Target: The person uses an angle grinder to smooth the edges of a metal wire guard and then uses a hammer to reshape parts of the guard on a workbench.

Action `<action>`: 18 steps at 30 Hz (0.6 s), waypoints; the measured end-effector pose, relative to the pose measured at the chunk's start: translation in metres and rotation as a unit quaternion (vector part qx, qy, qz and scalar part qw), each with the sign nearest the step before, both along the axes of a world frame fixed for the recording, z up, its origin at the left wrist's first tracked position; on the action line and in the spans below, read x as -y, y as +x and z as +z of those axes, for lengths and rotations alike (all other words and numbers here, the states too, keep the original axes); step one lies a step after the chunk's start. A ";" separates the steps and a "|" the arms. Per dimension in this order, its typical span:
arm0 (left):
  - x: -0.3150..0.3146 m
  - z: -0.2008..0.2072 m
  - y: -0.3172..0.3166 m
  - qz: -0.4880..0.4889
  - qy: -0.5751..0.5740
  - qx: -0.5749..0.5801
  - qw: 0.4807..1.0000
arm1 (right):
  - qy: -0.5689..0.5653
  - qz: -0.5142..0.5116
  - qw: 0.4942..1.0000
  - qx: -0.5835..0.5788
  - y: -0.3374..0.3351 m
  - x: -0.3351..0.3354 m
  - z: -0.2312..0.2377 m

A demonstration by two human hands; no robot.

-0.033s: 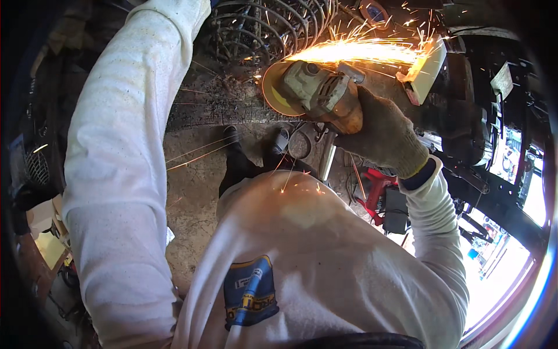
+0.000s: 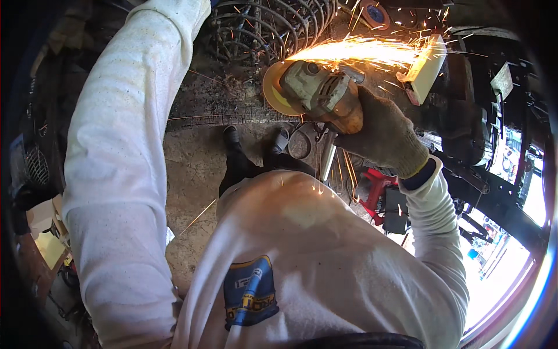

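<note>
My right hand (image 2: 383,131), in a grey-brown knit glove, is closed around the rear body of a worn angle grinder (image 2: 317,87). A round yellowish guard or disc (image 2: 277,90) shows at the grinder's left end. A bright stream of sparks (image 2: 354,51) runs from there to the right. Just beyond the grinder lies a wire coil (image 2: 267,26) of curved rods, near where the sparks start; the exact contact is hidden. My left arm (image 2: 119,157), in a white sleeve, stretches up past the top edge, and my left hand is out of view.
The sparks reach a pale block-shaped box (image 2: 428,70) at the right of the dark work surface (image 2: 203,104). A flat round disc (image 2: 375,14) lies at the far side. On the floor, a red tool (image 2: 378,189) sits below my right wrist. My feet (image 2: 231,136) stand before the surface.
The spark stream and stray sparks have shifted in shape. My right hand, the grinder and my left arm hold almost the same place.
</note>
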State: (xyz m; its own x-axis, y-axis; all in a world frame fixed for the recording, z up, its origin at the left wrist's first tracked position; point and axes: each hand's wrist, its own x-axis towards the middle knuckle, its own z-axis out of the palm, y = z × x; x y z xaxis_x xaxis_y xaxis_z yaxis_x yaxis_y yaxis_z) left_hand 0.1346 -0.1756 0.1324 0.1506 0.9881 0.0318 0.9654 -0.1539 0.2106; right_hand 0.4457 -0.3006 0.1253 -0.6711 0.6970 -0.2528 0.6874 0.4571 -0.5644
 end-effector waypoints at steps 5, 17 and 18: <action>0.003 0.006 -0.001 0.004 -0.048 0.020 0.999 | -0.009 -0.016 0.999 0.045 -0.003 0.000 0.005; 0.003 0.007 0.000 0.001 -0.039 0.018 0.999 | 0.012 0.006 0.999 0.032 0.000 -0.001 -0.002; 0.004 0.008 0.001 0.000 -0.040 0.019 0.999 | 0.016 0.010 0.999 0.048 0.000 -0.001 -0.003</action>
State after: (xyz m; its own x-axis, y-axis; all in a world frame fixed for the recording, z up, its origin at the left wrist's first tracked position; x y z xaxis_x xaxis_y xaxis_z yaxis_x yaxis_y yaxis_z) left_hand 0.1359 -0.1798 0.1401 0.1501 0.9878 -0.0412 0.9567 -0.1346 0.2581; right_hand 0.4459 -0.2991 0.1220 -0.6580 0.6927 -0.2952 0.7288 0.4872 -0.4812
